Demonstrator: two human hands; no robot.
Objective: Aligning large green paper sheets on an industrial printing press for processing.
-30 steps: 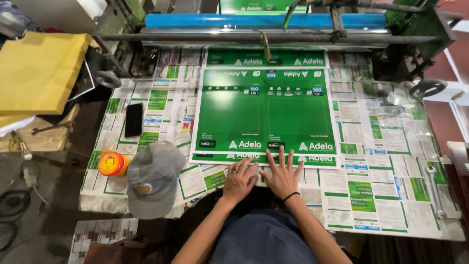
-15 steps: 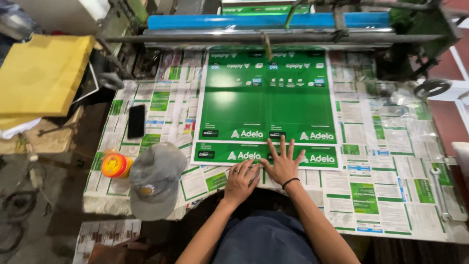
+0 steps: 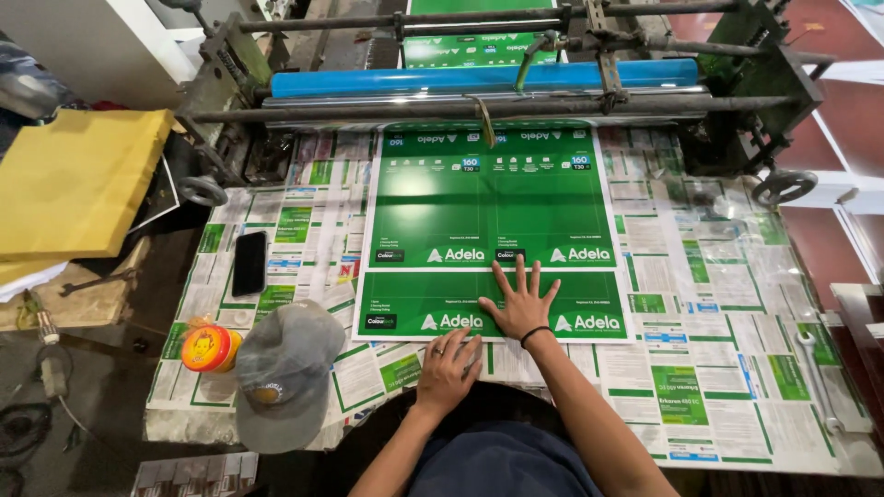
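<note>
Under the right hand: the right hand (image 3: 521,302) lies flat, fingers spread, palm down on the near strip of a large green printed sheet (image 3: 490,207).
Left hand: the left hand (image 3: 448,366) rests open just nearer the body, fingers loosely curved, touching the sheet's near edge and gripping nothing.
Change: half a second ago both hands sat side by side at the sheet's near edge; now the right hand is farther up the sheet, and more of the sheet lies out on the table.
What that means: as a judgement, the sheet is being drawn out flat from the machine and steadied.
Sheet's far end: beyond the right hand's fingertips it runs under the blue roller (image 3: 483,77) of the machine.
Containers: well to the left of the left hand stands a small round orange tin (image 3: 210,348) with its lid on; its contents cannot be told.
Beside the tin: a grey cap (image 3: 285,368), crown up.
Farther left and ahead: a black phone (image 3: 249,263) on the newspaper-covered table (image 3: 718,368).
</note>
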